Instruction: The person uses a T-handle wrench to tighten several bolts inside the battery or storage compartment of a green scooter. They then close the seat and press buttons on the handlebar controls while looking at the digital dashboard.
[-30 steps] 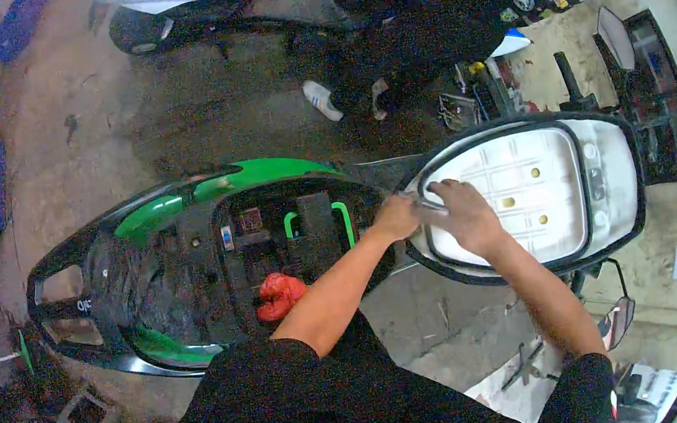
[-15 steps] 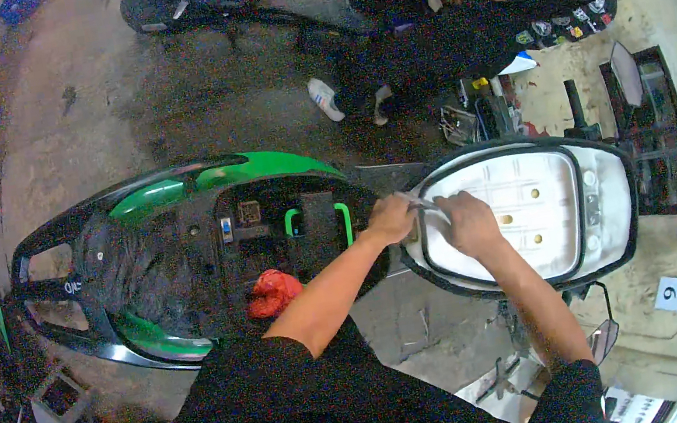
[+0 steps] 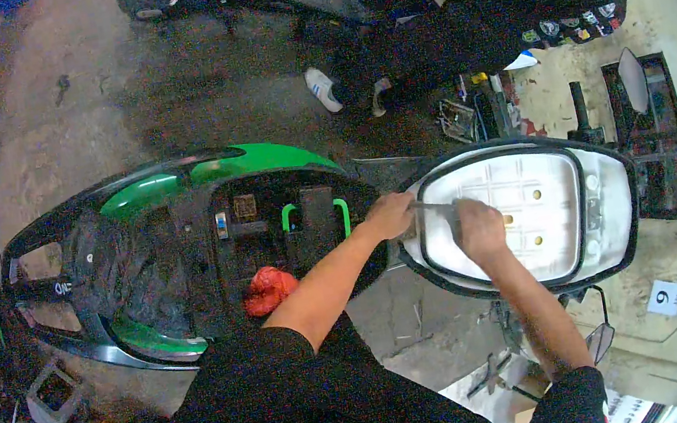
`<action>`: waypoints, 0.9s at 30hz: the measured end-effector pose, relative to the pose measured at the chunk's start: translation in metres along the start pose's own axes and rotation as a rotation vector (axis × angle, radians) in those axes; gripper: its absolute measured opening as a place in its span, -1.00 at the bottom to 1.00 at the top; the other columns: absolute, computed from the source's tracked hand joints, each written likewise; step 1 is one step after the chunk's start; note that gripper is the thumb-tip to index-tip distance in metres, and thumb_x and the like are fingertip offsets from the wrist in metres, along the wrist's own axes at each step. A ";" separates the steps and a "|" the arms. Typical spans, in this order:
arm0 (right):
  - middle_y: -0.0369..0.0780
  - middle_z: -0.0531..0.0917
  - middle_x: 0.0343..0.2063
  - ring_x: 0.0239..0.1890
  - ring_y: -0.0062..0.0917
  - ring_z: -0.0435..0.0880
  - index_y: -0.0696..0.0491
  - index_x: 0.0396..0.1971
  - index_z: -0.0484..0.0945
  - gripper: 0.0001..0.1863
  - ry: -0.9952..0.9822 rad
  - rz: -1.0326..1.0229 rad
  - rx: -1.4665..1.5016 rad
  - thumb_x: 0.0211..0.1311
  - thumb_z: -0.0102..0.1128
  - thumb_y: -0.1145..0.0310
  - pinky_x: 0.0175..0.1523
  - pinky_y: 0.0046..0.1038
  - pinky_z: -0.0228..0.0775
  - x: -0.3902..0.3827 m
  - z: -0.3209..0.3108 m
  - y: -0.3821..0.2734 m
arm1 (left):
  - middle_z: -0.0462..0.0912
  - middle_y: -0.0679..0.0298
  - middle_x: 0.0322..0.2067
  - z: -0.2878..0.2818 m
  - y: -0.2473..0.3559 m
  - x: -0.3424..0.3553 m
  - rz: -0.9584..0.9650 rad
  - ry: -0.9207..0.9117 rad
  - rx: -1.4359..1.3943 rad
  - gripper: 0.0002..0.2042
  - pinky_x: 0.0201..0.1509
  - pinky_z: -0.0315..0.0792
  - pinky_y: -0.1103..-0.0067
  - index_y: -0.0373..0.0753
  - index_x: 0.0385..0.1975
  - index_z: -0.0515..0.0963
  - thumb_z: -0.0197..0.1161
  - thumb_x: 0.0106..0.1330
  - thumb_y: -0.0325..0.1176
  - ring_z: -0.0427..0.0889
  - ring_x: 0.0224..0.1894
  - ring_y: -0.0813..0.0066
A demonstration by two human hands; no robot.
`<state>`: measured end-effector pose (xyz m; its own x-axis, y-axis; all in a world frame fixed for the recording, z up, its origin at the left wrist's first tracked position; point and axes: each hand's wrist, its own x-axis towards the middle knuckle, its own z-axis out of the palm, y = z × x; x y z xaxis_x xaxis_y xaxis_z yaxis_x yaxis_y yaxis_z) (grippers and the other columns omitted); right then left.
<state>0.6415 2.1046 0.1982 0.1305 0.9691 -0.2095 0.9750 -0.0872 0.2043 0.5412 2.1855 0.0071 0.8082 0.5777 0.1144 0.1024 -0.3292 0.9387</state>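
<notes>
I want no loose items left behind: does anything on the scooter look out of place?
One thing, perhaps: a crumpled red bundle lies at the near edge of the open black compartment in the green-and-black scooter body. Its loose, rumpled look sets it apart from the hard parts around it, though it may be there on purpose.

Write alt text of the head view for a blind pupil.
A person's left hand and right hand hold a thin grey strip at the white underside of a scooter seat. Beside it, a green and black scooter body holds a crumpled red bundle.
</notes>
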 end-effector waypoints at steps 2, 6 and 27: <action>-0.11 0.57 -0.64 -0.75 -0.33 0.50 0.18 -0.45 0.53 -0.53 -0.292 0.782 0.792 0.29 -0.03 0.02 -0.54 -0.33 0.42 0.020 -0.006 -0.015 | 0.58 -0.07 -0.31 0.001 -0.001 0.005 -0.044 -0.083 -0.021 -0.78 -0.10 0.41 0.19 -0.28 -0.30 0.51 0.06 0.18 -0.29 0.54 -0.19 -0.08; -0.12 0.56 -0.63 -0.68 -0.28 0.52 0.18 -0.33 0.53 -0.59 -0.308 0.770 0.742 0.21 0.10 0.06 -0.41 -0.29 0.45 0.016 -0.002 0.038 | 0.58 -0.06 -0.27 0.004 -0.004 0.013 -0.171 -0.012 -0.165 -0.78 -0.11 0.42 0.20 -0.22 -0.26 0.54 0.07 0.17 -0.28 0.55 -0.18 -0.06; -0.10 0.56 -0.66 -0.63 -0.29 0.52 0.18 -0.58 0.53 -0.55 -0.361 0.654 0.999 0.21 0.06 0.05 -0.44 -0.32 0.43 0.033 0.000 0.016 | 0.50 0.01 -0.07 0.033 -0.028 -0.001 -0.165 0.087 -0.046 -0.66 0.15 0.25 0.26 -0.28 -0.12 0.46 0.09 0.13 -0.26 0.40 0.05 0.03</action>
<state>0.6610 2.1351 0.1940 0.5300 0.5731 -0.6250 0.3983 -0.8189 -0.4131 0.5567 2.1703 -0.0302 0.7293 0.6840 -0.0168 0.2013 -0.1911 0.9607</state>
